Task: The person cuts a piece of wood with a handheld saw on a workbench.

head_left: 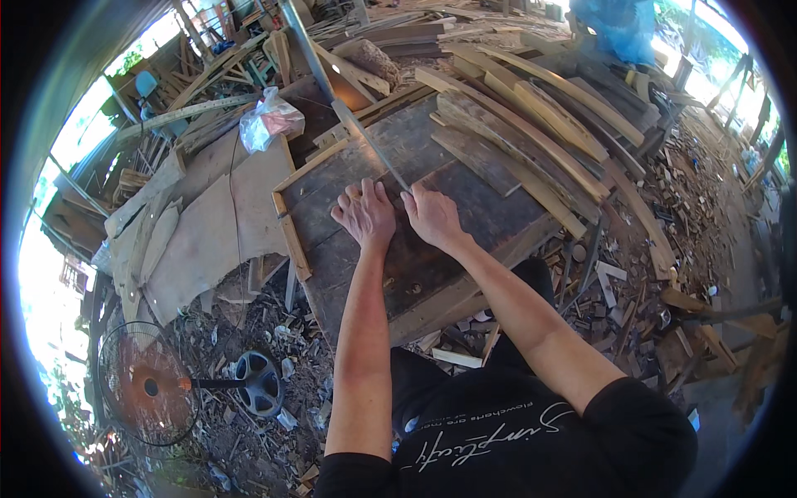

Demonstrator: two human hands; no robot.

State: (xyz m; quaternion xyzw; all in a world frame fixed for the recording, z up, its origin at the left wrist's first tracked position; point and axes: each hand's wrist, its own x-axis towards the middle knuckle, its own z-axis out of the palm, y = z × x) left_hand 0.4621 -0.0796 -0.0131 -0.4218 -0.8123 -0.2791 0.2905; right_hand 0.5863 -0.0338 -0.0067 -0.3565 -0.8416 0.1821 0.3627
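A long narrow metal strip (371, 143), like a saw blade, slants down from the top to a dark worktable (332, 207). My right hand (434, 217) is closed at the strip's lower end, fingers curled and pressed together. Whether it grips the strip or a small piece beside it, I cannot make out. Just left of the strip, my left hand (367, 214) lies palm down low over the tabletop, its fingers spread and slightly bent. No object shows in it. Wooden strips (292, 245) edge the table's left side.
Curved wooden boards (531, 141) are stacked on the table's right side and beyond. A clear plastic bag (271, 120) sits at the far left, by a large brown sheet (220, 216). A standing fan (151, 386) is at lower left. Wood scraps (697, 216) litter the ground.
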